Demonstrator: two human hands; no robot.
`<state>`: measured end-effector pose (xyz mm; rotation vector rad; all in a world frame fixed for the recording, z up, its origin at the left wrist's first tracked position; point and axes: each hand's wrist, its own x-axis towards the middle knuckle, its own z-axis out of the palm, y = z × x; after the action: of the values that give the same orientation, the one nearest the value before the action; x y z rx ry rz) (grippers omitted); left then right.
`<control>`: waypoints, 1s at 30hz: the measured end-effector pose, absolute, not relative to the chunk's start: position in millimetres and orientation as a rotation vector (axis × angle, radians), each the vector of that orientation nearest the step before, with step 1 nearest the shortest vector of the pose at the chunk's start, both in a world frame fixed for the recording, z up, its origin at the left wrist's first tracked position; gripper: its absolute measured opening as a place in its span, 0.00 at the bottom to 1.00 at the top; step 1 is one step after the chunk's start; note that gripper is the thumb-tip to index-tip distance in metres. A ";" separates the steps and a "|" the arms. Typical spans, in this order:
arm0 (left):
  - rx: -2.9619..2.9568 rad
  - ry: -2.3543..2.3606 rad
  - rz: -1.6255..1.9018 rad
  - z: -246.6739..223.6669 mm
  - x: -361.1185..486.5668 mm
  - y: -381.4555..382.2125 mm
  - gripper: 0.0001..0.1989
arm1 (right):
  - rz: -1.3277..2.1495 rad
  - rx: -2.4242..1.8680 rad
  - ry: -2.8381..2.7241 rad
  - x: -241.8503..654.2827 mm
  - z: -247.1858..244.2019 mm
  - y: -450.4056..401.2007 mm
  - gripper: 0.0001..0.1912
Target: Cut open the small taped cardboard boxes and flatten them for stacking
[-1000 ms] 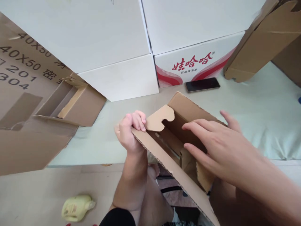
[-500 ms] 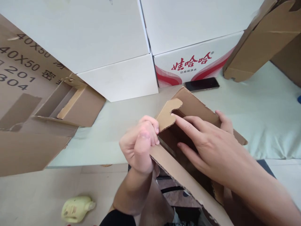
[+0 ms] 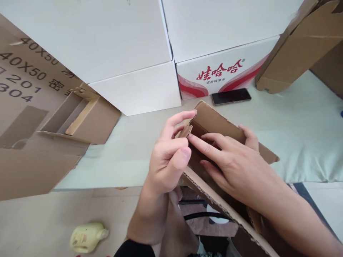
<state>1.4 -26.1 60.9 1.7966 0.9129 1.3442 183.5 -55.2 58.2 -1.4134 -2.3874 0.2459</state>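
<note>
A brown cardboard box (image 3: 227,128), open at the top, is tilted between my hands. At its left end, my left hand (image 3: 168,153) has its fingers bent around the notched end flap (image 3: 186,131), which is folded and seen nearly edge-on. My right hand (image 3: 227,157) straddles the box's far wall. Its little finger is outside that wall, and the other fingers and thumb reach inside, with the index fingertip at the flap. The inside of the box is dark and partly covered by my right hand.
White cartons (image 3: 134,89) stand along the back, one with red lettering (image 3: 222,73). A phone (image 3: 232,96) lies before them on the pale green cloth (image 3: 107,167). Brown cardboard boxes (image 3: 96,119) flank both sides. A yellow bottle (image 3: 87,237) lies on the floor.
The notched flap has turned from facing me to nearly edge-on. My left hand has shifted up and right and its fingers have uncurled over the flap. The box tilts slightly differently.
</note>
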 end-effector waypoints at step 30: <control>1.654 1.052 2.175 37.1 -47.3 19.5 0.29 | 0.507 -1.092 -1.385 217.5 65.2 -40.0 0.09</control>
<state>-47.3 19.5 37.1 1.6537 1.0520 2.1752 217.5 -40.0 65.2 -1.0917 -1.3847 0.5066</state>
